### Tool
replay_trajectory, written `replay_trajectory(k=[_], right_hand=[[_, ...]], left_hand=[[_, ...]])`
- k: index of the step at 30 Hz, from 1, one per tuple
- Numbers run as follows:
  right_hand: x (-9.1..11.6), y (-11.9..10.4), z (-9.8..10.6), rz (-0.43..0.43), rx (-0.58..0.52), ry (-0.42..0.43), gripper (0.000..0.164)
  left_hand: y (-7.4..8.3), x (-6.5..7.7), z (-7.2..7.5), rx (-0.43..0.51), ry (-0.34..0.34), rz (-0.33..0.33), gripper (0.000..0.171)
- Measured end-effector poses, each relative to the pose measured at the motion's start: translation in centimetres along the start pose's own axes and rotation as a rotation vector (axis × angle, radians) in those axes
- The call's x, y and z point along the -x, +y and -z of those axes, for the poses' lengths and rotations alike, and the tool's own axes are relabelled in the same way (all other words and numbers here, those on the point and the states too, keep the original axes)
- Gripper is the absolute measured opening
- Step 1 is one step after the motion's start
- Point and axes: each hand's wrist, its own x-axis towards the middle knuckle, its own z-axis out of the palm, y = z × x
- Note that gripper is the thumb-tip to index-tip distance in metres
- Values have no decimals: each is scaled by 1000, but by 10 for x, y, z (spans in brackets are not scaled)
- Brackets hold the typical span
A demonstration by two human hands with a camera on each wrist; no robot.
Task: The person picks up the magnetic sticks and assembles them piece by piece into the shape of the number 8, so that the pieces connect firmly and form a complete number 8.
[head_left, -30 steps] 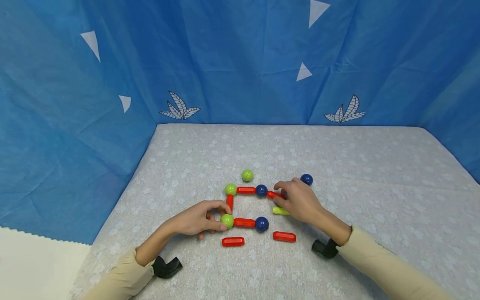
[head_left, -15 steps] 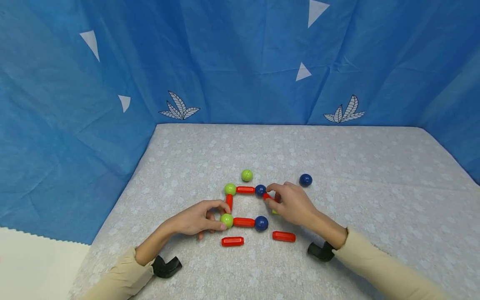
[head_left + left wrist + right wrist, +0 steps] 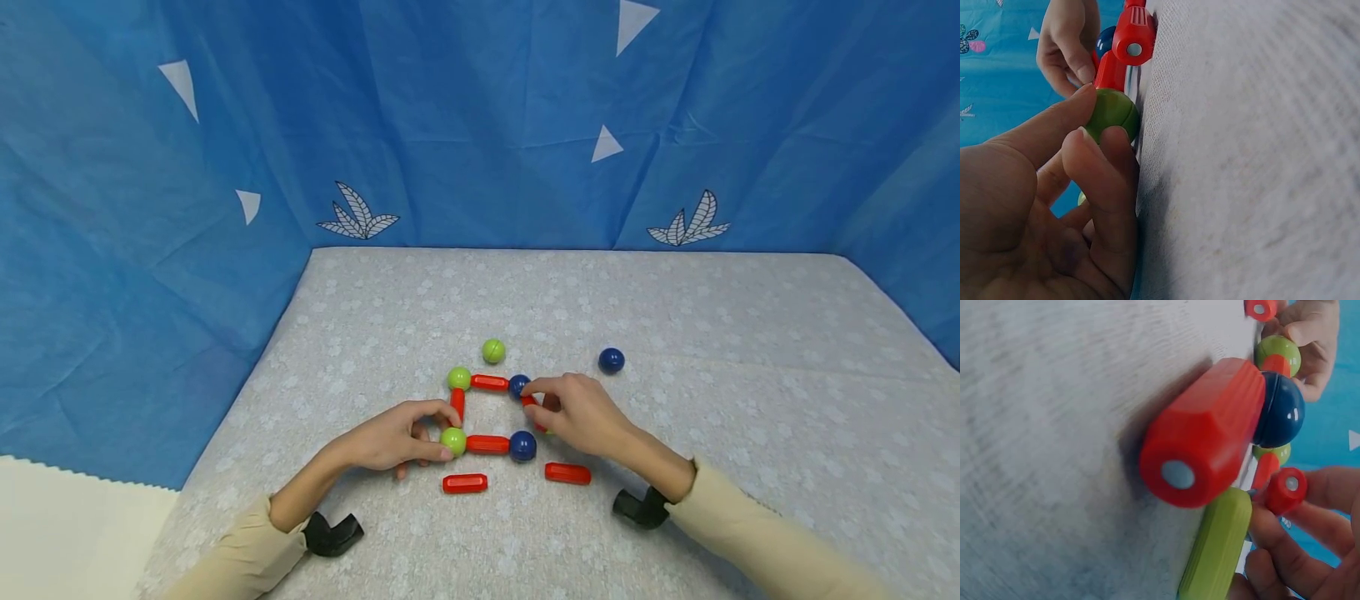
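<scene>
In the head view my left hand (image 3: 392, 435) pinches the near green ball (image 3: 453, 442) between thumb and fingers. A red magnetic rod (image 3: 487, 445) joins that ball to a near blue ball (image 3: 522, 447). Another red rod on the left (image 3: 458, 405) leads to a far green ball (image 3: 460, 378). From there a far red rod (image 3: 490, 382) reaches a far blue ball (image 3: 518, 386). My right hand (image 3: 581, 414) pinches a red magnetic rod (image 3: 1286, 492), its far end at the far blue ball. The hand partly hides this rod in the head view.
A green rod (image 3: 1219, 544) lies beneath my right hand. Two loose red rods, one left (image 3: 465, 483) and one right (image 3: 567, 473), lie nearer me. Beyond the frame sit a loose green ball (image 3: 493, 351) and a loose blue ball (image 3: 611, 361).
My right hand has moved left and slightly nearer, swinging its red rod from pointing right to pointing more toward me. The far blue ball has shifted slightly. My left hand stays put.
</scene>
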Motion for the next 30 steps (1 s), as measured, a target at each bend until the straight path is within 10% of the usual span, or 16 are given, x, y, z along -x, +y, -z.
replay_trajectory(k=[9,30], right_hand=[[0,-5,3,1,-77,-116,23],[-5,-3,-10,-1,-59,-69,21]], left_hand=[[1,1,0,3,1,1,27],[1,0,0,9,-11,8,27]])
